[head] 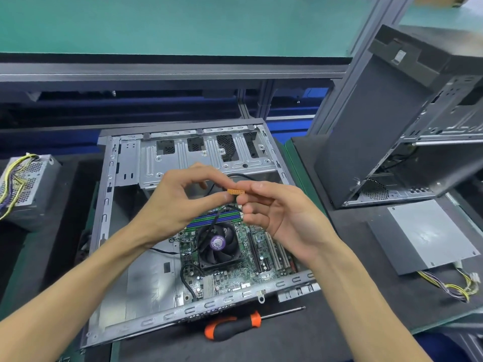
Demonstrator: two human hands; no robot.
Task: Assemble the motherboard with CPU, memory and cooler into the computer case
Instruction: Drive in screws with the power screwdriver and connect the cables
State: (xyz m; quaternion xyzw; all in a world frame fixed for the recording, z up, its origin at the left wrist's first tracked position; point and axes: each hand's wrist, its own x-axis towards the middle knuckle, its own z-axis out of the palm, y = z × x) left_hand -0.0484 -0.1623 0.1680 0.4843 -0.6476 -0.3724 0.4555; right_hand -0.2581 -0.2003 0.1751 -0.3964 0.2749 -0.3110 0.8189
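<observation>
An open grey computer case (125, 163) lies flat in front of me. Inside it sits the green motherboard (235, 279) with a black cooler fan (219, 244) and coloured memory slots (222, 218). Above the board, my left hand (177, 202) and my right hand (282, 215) both pinch a small orange connector (235, 191) between their fingertips. A black cable (236, 176) runs from the connector back into the case.
A black-and-orange screwdriver (232, 326) lies in front of the case. A power supply (26, 189) with yellow wires stands at the left. Another power supply (428, 233) lies at the right, behind it a second open case (379, 131) tilted upright.
</observation>
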